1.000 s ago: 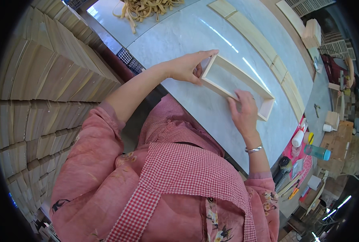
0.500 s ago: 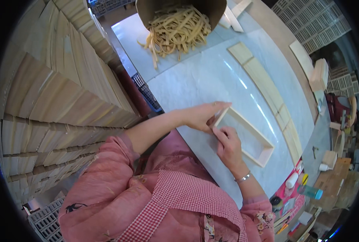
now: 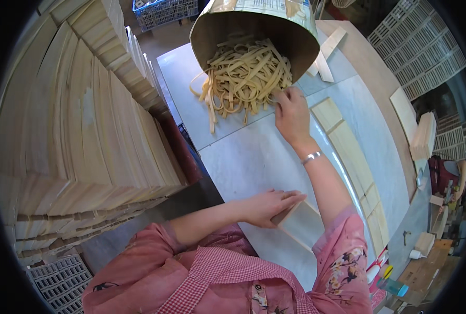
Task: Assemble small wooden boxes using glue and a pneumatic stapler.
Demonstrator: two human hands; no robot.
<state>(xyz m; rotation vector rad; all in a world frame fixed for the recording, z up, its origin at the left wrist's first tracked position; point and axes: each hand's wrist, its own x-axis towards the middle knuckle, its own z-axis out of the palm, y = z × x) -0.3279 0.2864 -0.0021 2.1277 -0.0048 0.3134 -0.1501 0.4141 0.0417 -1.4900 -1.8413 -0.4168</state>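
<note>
My left hand (image 3: 267, 206) rests on the near end of a shallow pale wooden tray (image 3: 301, 224) that lies on the white table (image 3: 243, 157) close to my body. My right hand (image 3: 291, 112) is stretched far forward into a heap of thin pale wooden strips (image 3: 243, 78). The strips spill out of a large tipped cardboard drum (image 3: 254, 26) at the table's far end. The fingers of that hand curl at the heap's right edge; whether they grip a strip cannot be seen. My right forearm crosses over the tray's right part and hides it.
A tall stack of wooden boards (image 3: 76, 131) fills the left side. Flat wooden slats (image 3: 348, 152) lie in a row along the table's right part. Wooden crates (image 3: 426, 52) stand at the far right, a blue crate (image 3: 162, 10) at the top, small bottles (image 3: 395, 285) at lower right.
My right hand left the tray and reached forward to the heap of strips. My head turned up, so the drum came into view. The left hand stayed on the tray's end.
</note>
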